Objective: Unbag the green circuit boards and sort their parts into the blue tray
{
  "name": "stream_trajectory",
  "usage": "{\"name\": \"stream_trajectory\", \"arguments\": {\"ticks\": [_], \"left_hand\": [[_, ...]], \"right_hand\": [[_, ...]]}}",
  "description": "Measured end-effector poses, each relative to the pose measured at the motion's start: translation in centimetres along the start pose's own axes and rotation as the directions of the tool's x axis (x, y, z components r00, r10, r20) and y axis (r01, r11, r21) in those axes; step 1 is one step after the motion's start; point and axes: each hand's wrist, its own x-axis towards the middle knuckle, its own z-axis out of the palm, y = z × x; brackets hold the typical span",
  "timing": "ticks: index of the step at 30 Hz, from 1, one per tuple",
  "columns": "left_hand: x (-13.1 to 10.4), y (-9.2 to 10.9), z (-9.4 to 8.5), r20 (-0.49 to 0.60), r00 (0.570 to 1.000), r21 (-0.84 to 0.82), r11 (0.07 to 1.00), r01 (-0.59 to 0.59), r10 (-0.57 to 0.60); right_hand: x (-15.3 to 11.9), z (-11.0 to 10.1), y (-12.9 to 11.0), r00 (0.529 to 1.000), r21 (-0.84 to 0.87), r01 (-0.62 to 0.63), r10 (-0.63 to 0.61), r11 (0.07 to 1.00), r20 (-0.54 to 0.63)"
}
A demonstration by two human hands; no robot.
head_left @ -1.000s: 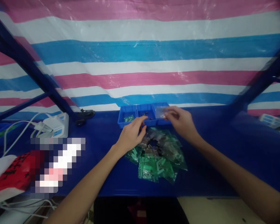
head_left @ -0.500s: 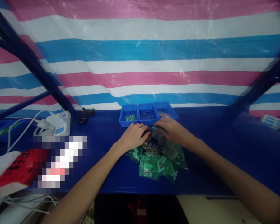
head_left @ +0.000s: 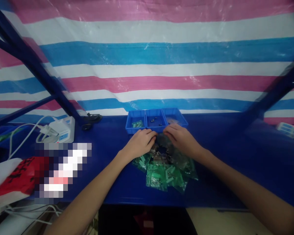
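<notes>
A see-through plastic bag (head_left: 163, 141) looks greyish and lies between my hands, with small dark metal-looking parts around and below it. My left hand (head_left: 142, 141) has its fingers curled and closed at the bag's upper left edge. On the other side my right hand (head_left: 180, 135) pinches its upper right edge; the fingertips are partly hidden. Below them, several green-tinted plastic bags (head_left: 156, 176) with pale strips and small parts inside lie spread on the blue table (head_left: 218, 143). Just beyond my fingers stands a row of three blue trays (head_left: 156, 128).
The left tray holds a small green packet (head_left: 137, 124), the middle one a few tiny dark parts (head_left: 153, 120), the right one a clear packet (head_left: 171, 121). At left are a white power strip (head_left: 68, 130) with cables and a red-white bag (head_left: 19, 176). Blue frame posts (head_left: 36, 71) flank the table.
My right hand has moved slightly left and down, its fingers drawing together at the bag's edge. My left hand has stayed almost in place.
</notes>
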Motion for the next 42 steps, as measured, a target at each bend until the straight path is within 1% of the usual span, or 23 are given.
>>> {"name": "stream_trajectory", "arguments": {"ticks": [3,5,8,11,14,17,21,22,23,24,26,29,32,35,37,39,42], "left_hand": [[0.0,0.1,-0.2,-0.037,0.999,-0.017,1.0,0.003,-0.004],[0.0,0.2,-0.3,-0.051,0.999,-0.034,0.999,0.011,-0.013],[0.0,0.4,-0.4,-0.073,0.997,-0.062,0.998,0.025,-0.029],[0.0,0.5,-0.3,-0.101,0.994,-0.071,0.997,0.042,-0.049],[-0.1,0.6,-0.3,-0.095,0.993,-0.057,0.996,0.067,-0.072],[-0.1,0.8,-0.4,-0.099,0.993,-0.059,0.996,0.061,-0.066],[-0.1,0.8,-0.5,-0.13,0.991,-0.046,0.998,0.03,-0.036],[-0.1,0.8,-0.4,-0.143,0.989,-0.035,0.999,0.02,-0.025],[-0.1,0.7,-0.4,-0.158,0.987,-0.025,1.0,0.009,-0.013],[-0.1,0.6,-0.3,-0.177,0.984,-0.018,1.0,-0.003,-0.001],[-0.1,0.4,-0.1,-0.22,0.975,-0.01,1.0,-0.026,0.023],[0.0,0.1,0.0,-0.277,0.96,-0.013,0.999,-0.046,0.041],[0.0,0.0,-0.1,-0.317,0.948,-0.047,0.998,-0.039,0.022],[0.0,-0.1,-0.2,-0.34,0.94,-0.084,0.996,-0.034,0.003],[0.0,-0.1,-0.2,-0.332,0.943,-0.108,0.994,-0.03,-0.008],[0.0,0.1,-0.2,-0.304,0.952,-0.136,0.991,-0.012,-0.03],[-0.1,0.5,-0.2,-0.262,0.963,-0.167,0.986,0.015,-0.059]], "right_hand": [[0.1,-0.4,-0.1,0.992,0.05,-0.063,0.068,0.997,-0.104],[0.2,-0.6,-0.3,0.986,0.097,-0.086,0.099,0.992,-0.137],[0.2,-0.5,-0.8,0.98,0.186,-0.126,0.152,0.974,-0.129],[0.1,-0.2,-1.2,0.967,0.365,-0.193,0.24,0.911,-0.089],[0.2,0.2,-1.5,0.945,0.569,-0.262,0.327,0.779,-0.012],[0.3,0.4,-1.8,0.912,0.713,-0.347,0.396,0.61,0.104],[0.4,0.6,-1.9,0.854,0.832,-0.421,0.466,0.362,0.229],[0.4,0.7,-1.8,0.843,0.845,-0.427,0.479,0.322,0.244],[0.4,0.9,-1.7,0.837,0.851,-0.43,0.487,0.301,0.25],[0.3,1.0,-1.6,0.835,0.852,-0.43,0.49,0.299,0.25],[0.3,1.2,-1.4,0.846,0.839,-0.425,0.479,0.339,0.235],[0.2,1.1,-1.3,0.876,0.783,-0.416,0.435,0.463,0.209],[0.3,0.7,-1.4,0.9,0.724,-0.397,0.395,0.564,0.186],[0.4,0.2,-1.6,0.917,0.69,-0.37,0.363,0.622,0.164],[0.4,0.1,-1.6,0.934,0.67,-0.34,0.32,0.66,0.159],[0.4,0.2,-1.6,0.944,0.674,-0.321,0.281,0.666,0.172],[0.3,0.4,-1.5,0.941,0.715,-0.331,0.267,0.615,0.207]]}}
